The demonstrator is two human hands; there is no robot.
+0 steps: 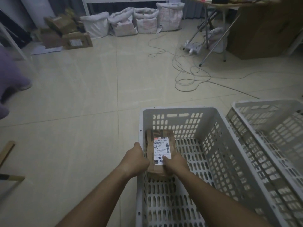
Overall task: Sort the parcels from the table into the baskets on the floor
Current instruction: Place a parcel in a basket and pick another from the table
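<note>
A small brown cardboard parcel (159, 151) sits low inside a grey plastic basket (221, 145), against its left wall, held between two bare hands. A white shipping label (161, 149) with barcodes and printed text covers much of the parcel's top face, and the cardboard looks creased and soft at the edges.

The left hand (136, 157) grips the parcel's left side, fingers curled down out of sight between box and basket wall. The right hand (176, 161) holds the near right corner, its thumb pressed flat on the label's lower edge and its fingers wrapped around the right side (their tips are hidden). Both forearms reach in from the bottom of the view.

The basket is rectangular, with walls and floor pierced by rows of oval slots. A second basket (270, 122) of the same make stands just beside it to the right, tilted slightly away.

Around them lies a pale, glossy tiled floor (82, 95). A loose white cable (188, 76) loops across it towards a power strip (192, 46) under a folding table (229, 7). Along the far wall stand four white woven sacks (134, 20), their tops rolled open, and to their left a heap of cardboard boxes (65, 33).
</note>
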